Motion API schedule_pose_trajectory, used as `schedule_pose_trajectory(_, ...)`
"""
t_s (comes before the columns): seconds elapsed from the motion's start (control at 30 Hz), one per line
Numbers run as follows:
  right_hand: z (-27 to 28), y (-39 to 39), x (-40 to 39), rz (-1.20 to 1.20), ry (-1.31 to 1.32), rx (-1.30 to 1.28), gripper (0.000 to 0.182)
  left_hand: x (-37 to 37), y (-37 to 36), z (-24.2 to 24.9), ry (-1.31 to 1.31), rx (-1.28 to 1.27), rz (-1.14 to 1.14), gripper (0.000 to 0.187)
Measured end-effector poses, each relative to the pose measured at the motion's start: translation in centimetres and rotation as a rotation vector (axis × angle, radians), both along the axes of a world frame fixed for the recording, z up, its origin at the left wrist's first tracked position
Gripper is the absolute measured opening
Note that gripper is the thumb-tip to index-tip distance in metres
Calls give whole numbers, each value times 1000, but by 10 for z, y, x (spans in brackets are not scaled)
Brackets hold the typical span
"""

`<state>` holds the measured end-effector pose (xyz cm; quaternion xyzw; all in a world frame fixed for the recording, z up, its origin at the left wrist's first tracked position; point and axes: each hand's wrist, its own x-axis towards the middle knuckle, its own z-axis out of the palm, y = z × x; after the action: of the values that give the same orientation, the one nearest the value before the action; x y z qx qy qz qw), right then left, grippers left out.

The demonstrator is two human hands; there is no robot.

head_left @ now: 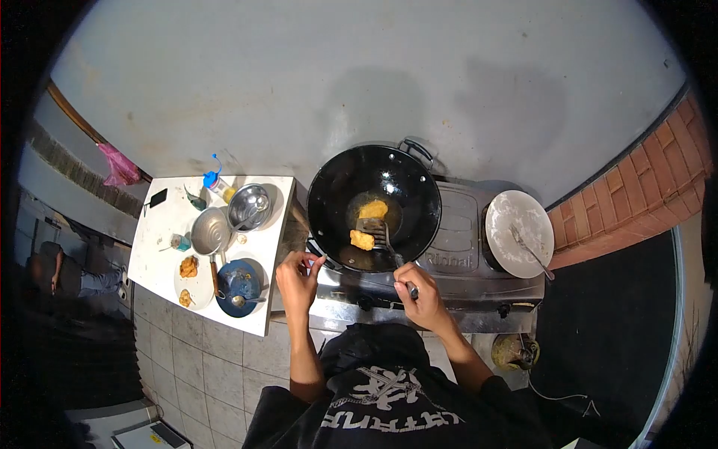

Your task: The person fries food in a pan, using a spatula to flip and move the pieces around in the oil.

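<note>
A black wok sits on the left side of the stove, with a little oil at its bottom. Two golden fried pieces lie in it, one behind the head of a slotted spatula and the other at its near left edge. My right hand is closed round the spatula's handle at the wok's near rim. By the wok's left handle is my left hand, its thumb and forefinger close together near that handle; whether something is between them is too small to tell.
A white table at the left bears a metal bowl, a saucepan, a blue plate, fried food on a plate, and an oil bottle. On the stove's right rests a floury plate with a fork.
</note>
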<state>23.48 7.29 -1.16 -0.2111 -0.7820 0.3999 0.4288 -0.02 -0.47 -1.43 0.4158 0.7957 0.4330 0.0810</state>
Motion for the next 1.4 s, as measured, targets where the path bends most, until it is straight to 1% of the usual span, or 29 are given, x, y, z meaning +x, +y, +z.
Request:
schedule_pose_trajectory(0.13,0,1,1,-44,3,-31,12,-1,0,-1,32,16,-14,23)
schedule_pose_trajectory(0.2,-3,2,3,-90,-24,-98,19,-1,0,0,12,5,-8,23)
schedule_pose_trajectory(0.23,-4,2,3,-88,-24,-97,19,-1,0,0,12,5,-6,23)
schedule_pose_trajectory(0.3,-5,2,2,-110,20,-163,25,-2,0,-2,24,29,-23,24)
schedule_pose_trajectory(0.43,-7,6,1,-112,38,-151,18,-2,1,-2,37,36,-28,24)
schedule_pose_trajectory(0.6,-8,9,-2,-66,25,-44,22,-1,0,0,46,17,-15,23)
schedule_pose_trajectory(0.8,-1,11,-2,-24,3,10,27,-2,1,-2,56,35,-24,22)
schedule_pose_trajectory(0.93,2,10,-1,-14,5,-27,29,-1,1,-2,27,18,-18,23)
schedule_pose_trajectory(1.0,1,10,0,-26,7,-41,36,-1,1,-3,26,37,-18,23)
schedule_pose_trajectory(1.13,-7,12,1,-23,41,-69,37,-1,1,0,49,32,-28,24)
schedule_pose_trajectory(1.2,-6,11,1,-39,63,-113,37,-1,2,0,21,25,-16,24)
schedule_pose_trajectory(1.33,-6,14,2,-26,56,-121,37,-1,1,-1,23,32,-14,23)
schedule_pose_trajectory(1.4,-6,16,3,-15,20,-72,38,-2,2,-1,43,41,-22,23)
